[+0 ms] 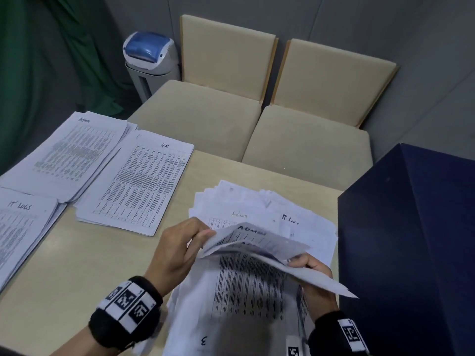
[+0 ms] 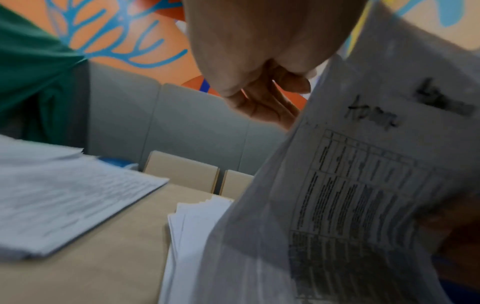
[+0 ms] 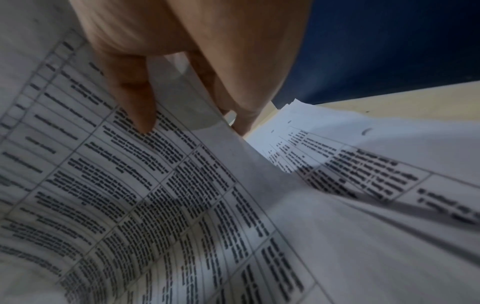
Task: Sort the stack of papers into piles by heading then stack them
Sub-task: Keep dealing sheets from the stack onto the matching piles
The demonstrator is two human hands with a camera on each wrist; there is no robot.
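Observation:
Three sorted piles lie on the left of the table: one headed Admin [image 1: 69, 150], one headed H.R. [image 1: 138, 181], one headed IT Logs [image 1: 20, 232]. A loose, fanned stack of papers [image 1: 272, 206] lies in front of me, also in the left wrist view [image 2: 192, 226]. Above it both hands lift a few printed sheets [image 1: 257, 244] headed Admin. My left hand [image 1: 199, 235] pinches their upper left corner, fingers curled behind the paper [image 2: 363, 185]. My right hand [image 1: 299, 262] grips their right edge, thumb on the printed face [image 3: 130, 185], fingers underneath.
A tall dark blue block [image 1: 411, 240] stands against the table's right side. Two beige chairs [image 1: 205, 111] [image 1: 313, 140] stand beyond the far edge, a white bin with a blue lid [image 1: 151, 62] behind them. Bare tabletop [image 1: 77, 265] shows between the piles and me.

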